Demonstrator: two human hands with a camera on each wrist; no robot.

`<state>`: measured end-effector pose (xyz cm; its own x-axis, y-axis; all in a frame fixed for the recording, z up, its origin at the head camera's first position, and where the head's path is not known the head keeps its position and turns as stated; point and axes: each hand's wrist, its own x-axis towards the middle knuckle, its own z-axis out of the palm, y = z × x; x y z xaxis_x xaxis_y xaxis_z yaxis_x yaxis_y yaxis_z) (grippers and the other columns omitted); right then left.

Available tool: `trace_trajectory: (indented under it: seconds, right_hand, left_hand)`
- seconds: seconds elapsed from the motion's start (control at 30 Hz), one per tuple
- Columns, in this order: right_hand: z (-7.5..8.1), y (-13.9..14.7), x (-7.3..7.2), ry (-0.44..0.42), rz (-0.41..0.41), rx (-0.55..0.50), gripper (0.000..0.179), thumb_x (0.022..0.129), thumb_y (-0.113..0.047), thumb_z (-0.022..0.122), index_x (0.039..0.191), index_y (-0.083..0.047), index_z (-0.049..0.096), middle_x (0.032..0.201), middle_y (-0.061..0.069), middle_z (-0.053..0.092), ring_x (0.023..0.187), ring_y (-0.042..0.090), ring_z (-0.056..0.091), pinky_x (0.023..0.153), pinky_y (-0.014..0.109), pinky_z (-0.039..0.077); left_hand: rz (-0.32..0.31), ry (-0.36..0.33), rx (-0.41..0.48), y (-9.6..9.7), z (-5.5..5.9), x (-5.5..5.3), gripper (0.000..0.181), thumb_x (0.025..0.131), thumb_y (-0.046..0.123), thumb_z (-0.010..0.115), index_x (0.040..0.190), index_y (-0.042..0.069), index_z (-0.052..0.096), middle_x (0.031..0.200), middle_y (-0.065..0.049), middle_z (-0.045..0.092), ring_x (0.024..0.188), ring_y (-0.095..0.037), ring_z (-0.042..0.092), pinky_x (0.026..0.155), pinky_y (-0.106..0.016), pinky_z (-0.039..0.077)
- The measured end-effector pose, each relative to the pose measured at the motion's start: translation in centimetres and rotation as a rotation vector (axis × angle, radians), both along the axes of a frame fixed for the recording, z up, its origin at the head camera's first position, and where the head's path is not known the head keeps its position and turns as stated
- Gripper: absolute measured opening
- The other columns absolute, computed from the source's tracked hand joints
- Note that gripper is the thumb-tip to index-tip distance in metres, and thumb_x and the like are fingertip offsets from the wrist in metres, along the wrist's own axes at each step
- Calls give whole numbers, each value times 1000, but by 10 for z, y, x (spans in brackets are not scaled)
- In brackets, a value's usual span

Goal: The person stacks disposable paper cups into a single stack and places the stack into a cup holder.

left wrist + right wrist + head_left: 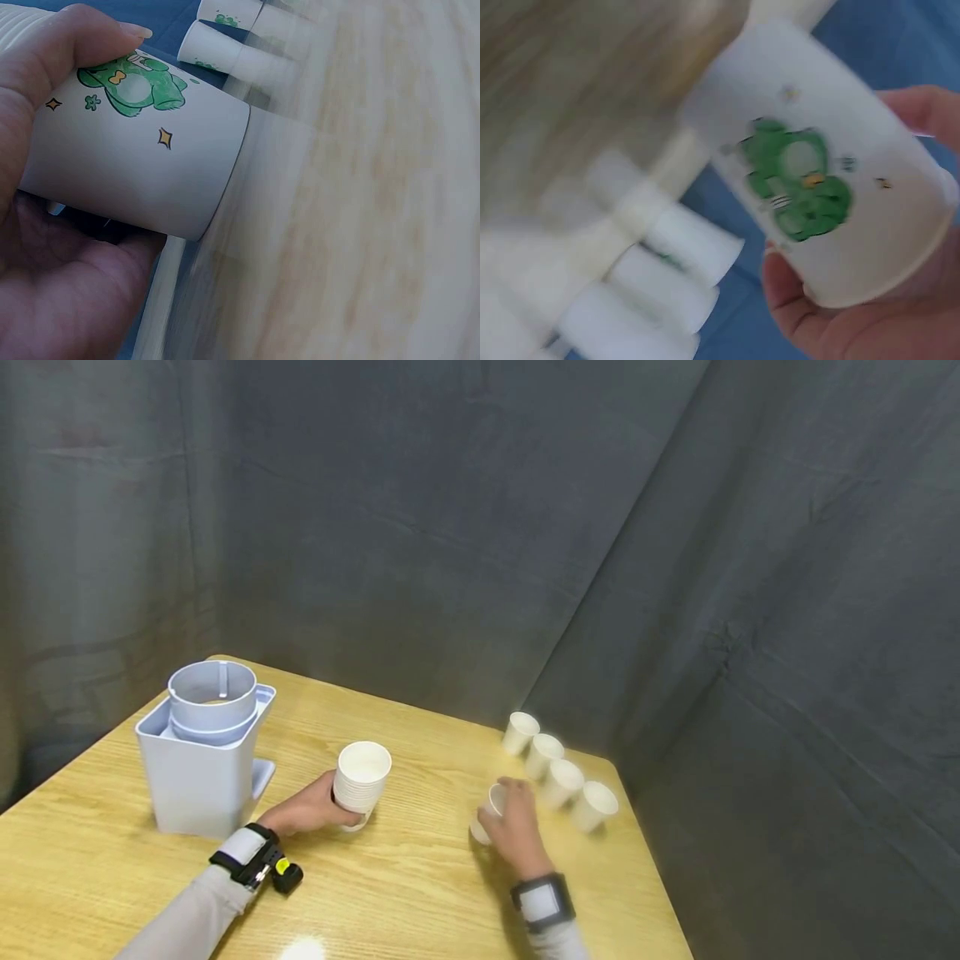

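My left hand (318, 804) grips a stack of white paper cups (363, 777), several nested together, rims up. In the left wrist view the lowest cup (150, 157) shows a green cartoon animal and small stars, with thumb and fingers around it. My right hand (517, 828) holds a single paper cup (486, 823), blurred, between thumb and fingers. The right wrist view shows this cup (802, 172) with the same green print. Right of that hand, a row of several white cups (564, 779) stands upright on the table.
A pale blue-grey box-shaped holder (197, 789) with a round ring (213, 703) in its top stands at the left of the wooden table (405, 885). Grey curtains (420, 527) hang behind and to the right, close to the table's edges.
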<state>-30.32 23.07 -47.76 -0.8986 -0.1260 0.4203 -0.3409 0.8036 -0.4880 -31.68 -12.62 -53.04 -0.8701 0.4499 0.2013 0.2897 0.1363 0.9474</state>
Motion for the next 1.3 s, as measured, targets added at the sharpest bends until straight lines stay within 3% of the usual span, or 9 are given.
trace_trajectory:
  seconds: [0.1,0.23,0.33,0.47,0.57,0.73,0.93,1.3]
  right_hand:
    - [12,-17,0,7,42,-76,55,80,-14,75,128,2,53,123,20,53,106,31,55,81,43,54]
    - [35,-42,-1,51,68,-194,52,79,-17,75,125,-6,54,122,11,54,112,25,54,94,44,50]
    - [52,-62,-1,114,114,-257,48,80,-19,76,121,-7,54,117,9,54,111,24,54,94,44,50]
    - [70,-87,-3,204,202,-280,41,86,-23,72,119,-5,56,111,10,55,103,23,53,83,39,49]
    - [77,-106,-4,250,257,-258,35,92,-26,65,119,-6,57,111,10,55,103,22,53,81,37,49]
    - [81,-134,-6,270,346,-230,34,95,-24,55,123,-6,54,116,12,52,106,23,53,84,37,52]
    - [80,-156,-6,248,418,-219,37,99,-27,55,129,-6,51,122,11,49,110,22,52,84,32,53]
    - [65,-174,-5,141,467,-19,43,102,-27,59,139,-9,48,138,10,47,126,22,46,97,34,49]
  left_hand:
    - [1,-2,4,0,0,1,77,79,7,83,142,-5,41,127,-21,59,115,-31,56,97,-45,46]
    - [-1,-1,9,-1,2,1,77,79,7,83,142,-6,40,128,-22,59,115,-32,56,97,-46,46]
    - [-2,2,8,-1,2,1,77,80,7,83,142,-6,40,128,-22,58,115,-31,56,97,-46,46]
    - [-7,11,11,-1,3,1,75,79,8,83,141,-5,42,127,-21,59,114,-31,56,97,-45,46]
    - [-14,15,18,0,4,0,73,79,8,82,140,-5,43,125,-20,60,113,-30,57,96,-46,46]
    - [-14,9,8,0,4,0,71,79,8,83,138,-3,45,123,-18,61,110,-29,58,96,-45,46]
    - [-12,17,7,0,2,0,69,79,8,82,137,-3,46,122,-18,60,108,-29,58,93,-45,47]
    - [-27,33,11,0,2,1,66,78,8,81,133,-5,47,120,-18,62,107,-29,59,91,-39,49]
